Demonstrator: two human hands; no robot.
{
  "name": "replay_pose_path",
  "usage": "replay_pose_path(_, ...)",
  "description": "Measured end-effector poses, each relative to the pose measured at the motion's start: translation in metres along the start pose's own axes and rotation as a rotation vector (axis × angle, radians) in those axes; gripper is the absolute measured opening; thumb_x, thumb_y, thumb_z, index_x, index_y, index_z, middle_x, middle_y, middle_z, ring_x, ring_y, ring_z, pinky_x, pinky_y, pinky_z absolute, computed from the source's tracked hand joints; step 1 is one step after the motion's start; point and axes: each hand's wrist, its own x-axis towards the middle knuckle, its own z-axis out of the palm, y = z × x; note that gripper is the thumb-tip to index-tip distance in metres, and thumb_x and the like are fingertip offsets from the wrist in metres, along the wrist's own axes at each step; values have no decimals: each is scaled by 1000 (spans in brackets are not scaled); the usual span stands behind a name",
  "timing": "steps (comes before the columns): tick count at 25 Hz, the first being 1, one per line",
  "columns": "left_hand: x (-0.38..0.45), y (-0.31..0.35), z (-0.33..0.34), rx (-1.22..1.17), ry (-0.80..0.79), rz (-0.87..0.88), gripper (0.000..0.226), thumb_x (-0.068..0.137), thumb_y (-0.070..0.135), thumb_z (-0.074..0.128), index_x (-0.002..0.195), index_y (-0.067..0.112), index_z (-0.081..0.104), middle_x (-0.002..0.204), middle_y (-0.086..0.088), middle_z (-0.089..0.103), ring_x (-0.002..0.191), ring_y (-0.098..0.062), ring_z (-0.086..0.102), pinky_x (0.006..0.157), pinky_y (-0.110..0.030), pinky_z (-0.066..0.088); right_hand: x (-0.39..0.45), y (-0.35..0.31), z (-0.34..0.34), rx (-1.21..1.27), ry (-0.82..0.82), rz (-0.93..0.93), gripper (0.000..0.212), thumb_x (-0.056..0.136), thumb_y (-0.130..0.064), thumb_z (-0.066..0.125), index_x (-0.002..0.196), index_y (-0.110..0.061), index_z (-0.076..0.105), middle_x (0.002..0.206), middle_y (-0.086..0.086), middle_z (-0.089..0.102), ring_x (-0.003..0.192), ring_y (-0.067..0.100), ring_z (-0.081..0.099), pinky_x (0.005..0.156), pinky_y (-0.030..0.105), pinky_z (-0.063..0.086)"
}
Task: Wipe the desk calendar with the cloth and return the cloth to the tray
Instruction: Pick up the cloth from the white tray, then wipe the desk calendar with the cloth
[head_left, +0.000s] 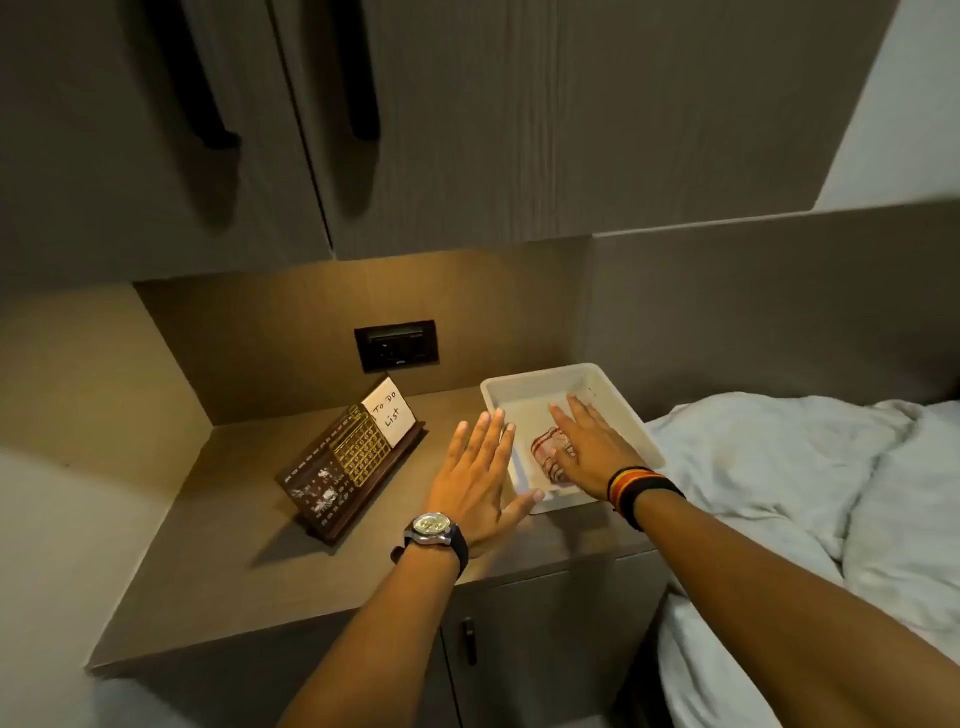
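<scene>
A dark wooden desk calendar (347, 462) with a brass grid and a white "To Do List" card leans on the bedside counter (223, 571), left of centre. A white tray (524, 395) stands to its right, with a red-and-white cloth (545, 452) lying inside. My right hand (587, 447) is spread flat over the tray, just above or on the cloth and covering part of it. My left hand (475, 478), with a wristwatch, hovers flat with fingers apart over the counter beside the tray's left rim. Neither hand holds anything.
A black wall socket (397, 345) sits behind the calendar. Cupboard doors with long dark handles (363, 78) hang overhead. A bed with a pale rumpled blanket (779, 467) adjoins the counter on the right. A cabinet door with a small handle (469, 642) is below.
</scene>
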Motion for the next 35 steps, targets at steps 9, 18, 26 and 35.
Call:
replay_pose_path(9,23,-22,51,-81,-249,115,106,88,83,27,163,17,-7,172,-6,-12,158,-21,-13,129,-44,-3,58,13,47,-4,-355,31,87,90,-36,71,161,-30,21,170,3,13,155,31,20,123,48,26)
replay_pose_path(18,6,-59,31,-42,-211,224,113,86,85,32,162,10,-5,171,-10,-9,159,-24,-8,129,-47,1,49,-6,37,337,144,222,30,97,-39,56,123,-30,65,114,8,73,99,35,67,93,44,55)
replay_pose_path(26,-54,-206,-64,201,-103,211,137,68,101,37,162,11,-7,169,-9,-13,158,-25,-9,125,-35,-17,5,-143,52,1025,473,170,56,92,-23,67,145,-28,53,135,-7,61,119,9,58,102,30,50)
replay_pose_path(35,-64,-281,-59,171,-304,143,162,45,104,56,160,16,-17,170,-7,-19,156,-22,-18,126,-38,-9,0,-281,131,1131,379,146,64,89,-9,58,151,-24,47,150,-2,52,136,15,52,109,41,48)
